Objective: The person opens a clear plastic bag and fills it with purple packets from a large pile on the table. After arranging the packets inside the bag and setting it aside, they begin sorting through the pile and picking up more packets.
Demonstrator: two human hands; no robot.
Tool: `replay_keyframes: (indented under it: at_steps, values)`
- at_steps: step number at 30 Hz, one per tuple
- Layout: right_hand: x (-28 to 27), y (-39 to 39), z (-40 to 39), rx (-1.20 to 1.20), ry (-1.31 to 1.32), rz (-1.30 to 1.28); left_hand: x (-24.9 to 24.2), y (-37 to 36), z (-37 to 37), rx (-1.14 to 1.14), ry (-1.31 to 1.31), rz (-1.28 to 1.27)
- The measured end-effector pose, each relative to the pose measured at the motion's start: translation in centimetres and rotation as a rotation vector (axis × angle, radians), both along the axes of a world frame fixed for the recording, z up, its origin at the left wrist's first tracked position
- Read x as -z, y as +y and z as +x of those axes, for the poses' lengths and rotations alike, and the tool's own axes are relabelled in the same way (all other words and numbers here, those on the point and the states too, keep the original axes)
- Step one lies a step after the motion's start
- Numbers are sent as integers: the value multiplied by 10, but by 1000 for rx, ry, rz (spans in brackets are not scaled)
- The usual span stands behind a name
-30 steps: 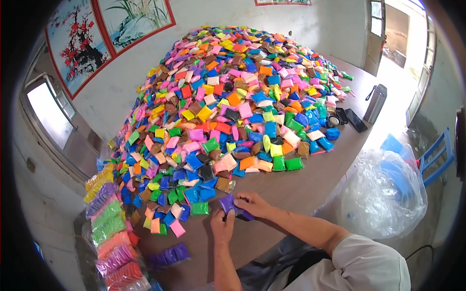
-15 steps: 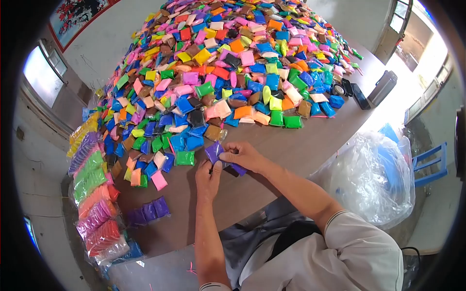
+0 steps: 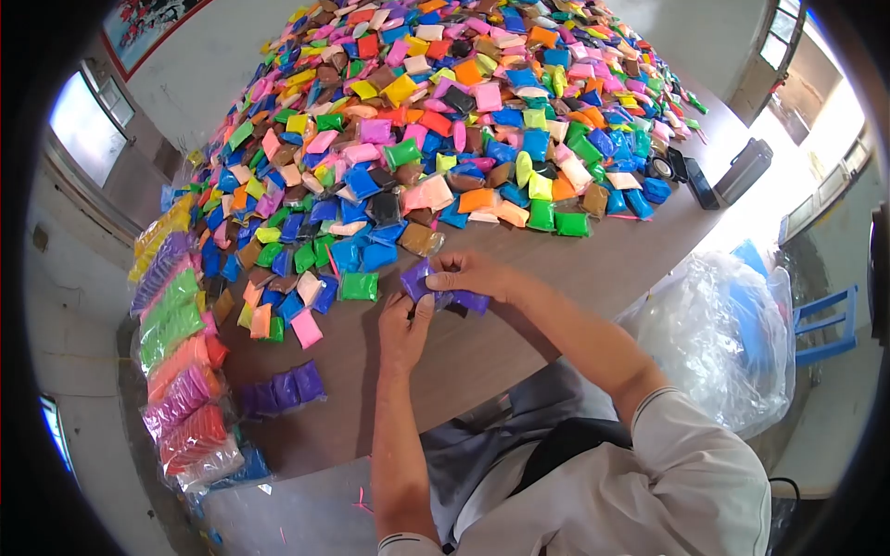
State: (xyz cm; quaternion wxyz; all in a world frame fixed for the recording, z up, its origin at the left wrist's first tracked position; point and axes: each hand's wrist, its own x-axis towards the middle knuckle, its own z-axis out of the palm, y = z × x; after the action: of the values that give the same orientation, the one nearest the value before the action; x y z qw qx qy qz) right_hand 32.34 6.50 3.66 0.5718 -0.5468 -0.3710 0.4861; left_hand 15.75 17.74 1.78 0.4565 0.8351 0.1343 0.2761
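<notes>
Hands [image 3: 436,301] on purple packets [image 3: 445,289]

Ahead: heap of coloured packets [image 3: 464,120] covers the far bench, blocking reach.
Left edge: row of bagged bundles [image 3: 181,361] and purple packets [image 3: 278,389].
Near bench [image 3: 556,306]: bare strip right of the hands.
Right: plastic sack [image 3: 732,343] beside the bench.

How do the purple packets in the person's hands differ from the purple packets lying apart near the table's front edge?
The held purple packets are gripped between the left hand and right hand, bunched unevenly; the loose purple row lies flat, side by side, untouched. The held ones sit just in front of the mixed colour pile; the row lies apart from it, near the bagged stacks. Both are purple packets of the same kind.
</notes>
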Motion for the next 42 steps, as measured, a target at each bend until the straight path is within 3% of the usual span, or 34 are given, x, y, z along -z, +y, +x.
replay_keyframes:
  at_steps: [6,15,21,24,27,31,34,36,40,41,42]
  values:
    - [-8,8,5,-120,-100,-147,0,3,-1,27,61,44]
    - [8,2,-1,-59,-24,-4,4,0,1,7,35,208]
    - [7,-1,3,-53,117,-42,5,2,1,-18,40,89]
    - [19,0,6,-67,21,-17,-1,1,-1,30,41,139]
    - [25,4,6,-5,-117,-37,-3,0,-1,5,12,114]
    - [22,7,5,177,-10,-45,2,5,-3,-37,100,32]
    - [2,18,13,244,68,-14,6,-3,0,-38,-103,-4]
    - [-34,25,5,266,23,-11,2,-3,-1,-38,18,154]
    - [-46,67,-24,-86,-647,-109,1,-15,2,-110,188,241]
    - [-45,77,-40,-154,-759,-42,30,-11,11,-210,-141,562]
    - [-44,86,-59,-220,-871,27,60,-8,19,-168,-169,392]
